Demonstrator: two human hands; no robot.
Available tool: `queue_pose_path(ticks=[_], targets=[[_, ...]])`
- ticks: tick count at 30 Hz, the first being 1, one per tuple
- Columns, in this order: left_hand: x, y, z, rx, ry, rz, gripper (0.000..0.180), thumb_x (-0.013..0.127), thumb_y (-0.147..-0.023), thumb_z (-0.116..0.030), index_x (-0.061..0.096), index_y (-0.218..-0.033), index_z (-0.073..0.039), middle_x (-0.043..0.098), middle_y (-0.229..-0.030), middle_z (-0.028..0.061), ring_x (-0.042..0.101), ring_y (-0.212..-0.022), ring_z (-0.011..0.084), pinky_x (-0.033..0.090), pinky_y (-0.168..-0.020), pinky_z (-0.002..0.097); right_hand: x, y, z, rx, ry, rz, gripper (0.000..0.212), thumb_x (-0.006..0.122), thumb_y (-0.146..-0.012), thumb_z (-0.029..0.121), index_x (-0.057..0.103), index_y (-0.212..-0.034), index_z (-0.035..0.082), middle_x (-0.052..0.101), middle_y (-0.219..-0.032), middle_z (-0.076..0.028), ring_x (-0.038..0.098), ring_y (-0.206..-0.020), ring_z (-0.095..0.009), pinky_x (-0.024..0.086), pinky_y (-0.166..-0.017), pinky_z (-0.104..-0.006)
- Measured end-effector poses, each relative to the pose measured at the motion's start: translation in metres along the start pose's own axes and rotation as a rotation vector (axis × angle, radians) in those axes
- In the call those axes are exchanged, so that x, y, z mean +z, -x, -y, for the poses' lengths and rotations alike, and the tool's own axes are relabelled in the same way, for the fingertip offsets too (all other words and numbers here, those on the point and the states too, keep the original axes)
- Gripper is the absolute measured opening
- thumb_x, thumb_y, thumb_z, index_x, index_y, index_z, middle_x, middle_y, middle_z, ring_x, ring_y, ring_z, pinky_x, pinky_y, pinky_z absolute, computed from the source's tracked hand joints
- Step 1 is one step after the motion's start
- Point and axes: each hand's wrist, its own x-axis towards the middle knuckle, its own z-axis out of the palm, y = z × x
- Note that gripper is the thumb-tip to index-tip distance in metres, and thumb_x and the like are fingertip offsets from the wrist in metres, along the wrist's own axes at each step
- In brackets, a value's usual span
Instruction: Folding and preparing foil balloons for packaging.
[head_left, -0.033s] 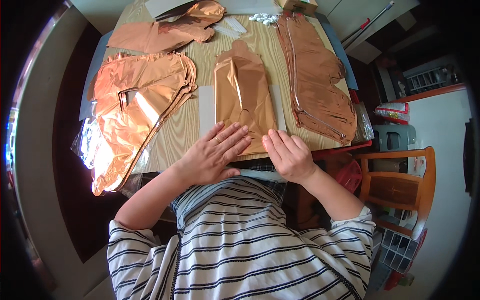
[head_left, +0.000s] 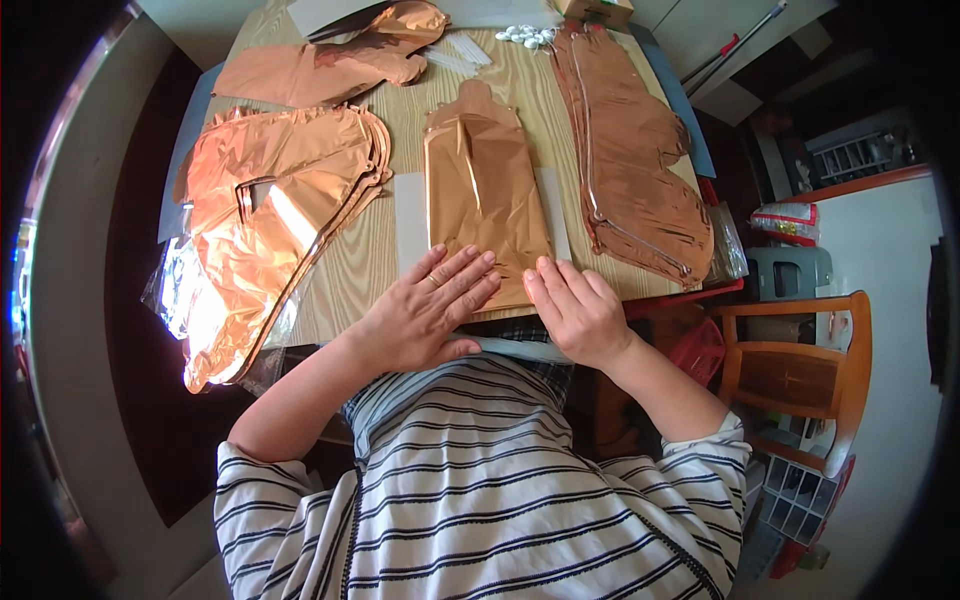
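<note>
Wooden table (head_left: 345,280): right in front of the person, with a pale top, and from where I stand I can see lots of shiny stuff on it
Folded foil (head_left: 485,190): a long, flat, copper-coloured piece in the middle of the table, reaching down to the edge by the person, with a round bump at its far end
White sheet (head_left: 411,215): flat on the middle of the table, under the folded foil, poking out on both sides
Left hand (head_left: 430,300): palm down at the table's near edge, fingers straight and side by side, lying on the near end of the folded foil
Gold ring (head_left: 434,281): on a finger of the left hand
Right hand (head_left: 580,310): at the table's near edge too, fingers curled close, tips at the near right corner of the folded foil; I cannot tell if it pinches it
Both hands: apart, with a little gap between them
Big foil pile (head_left: 270,235): on the table's left side, very shiny, its tip hanging past the near edge
Brown foil pile (head_left: 640,150): along the table's right side, wrinkly
White bits (head_left: 527,37): in a little heap by the table's far edge
Wooden chair (head_left: 790,378): off to the right of the table
</note>
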Motion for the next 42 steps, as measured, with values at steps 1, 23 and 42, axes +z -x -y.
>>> queue_pose_path(ticks=[1, 23, 42], targets=[[0.002, 0.001, 0.002, 0.003, -0.037, 0.031, 0.085, 0.052, -0.097, -0.057, 0.031, -0.158, -0.002, 0.036, -0.162, 0.0184, 0.031, -0.152, 0.0346, 0.018, -0.125, 0.0509, -0.002, 0.001, 0.002, 0.018, -0.007, 0.033, 0.04, 0.058, -0.087, 0.013, 0.065, -0.119, -0.01, 0.068, -0.116, -0.027, 0.066, -0.107, -0.038, 0.053, -0.084, -0.0416], [-0.014, -0.048, 0.033, 0.131, 0.018, 0.096, 0.075, 0.037, -0.104, -0.06, 0.037, -0.156, -0.006, 0.034, -0.162, 0.019, 0.032, -0.15, 0.0372, 0.022, -0.124, 0.0529, -0.002, -0.011, 0.091, 0.432, -0.323, 0.364, 0.086, 0.078, -0.081, 0.049, 0.04, -0.155, 0.029, 0.024, -0.158, -0.031, 0.021, -0.145, -0.057, 0.021, -0.113, -0.0748], [0.0, -0.035, -0.025, -0.265, 0.058, -0.222, 0.08, 0.066, -0.093, -0.038, 0.035, -0.155, 0.001, 0.033, -0.161, 0.0251, 0.03, -0.15, 0.0426, 0.024, -0.122, 0.0549, -0.041, -0.012, 0.048, 0.633, -0.526, -0.019, 0.043, 0.078, -0.083, 0.022, 0.064, -0.122, 0.009, 0.058, -0.128, -0.02, 0.056, -0.121, -0.038, 0.043, -0.103, -0.0519]])
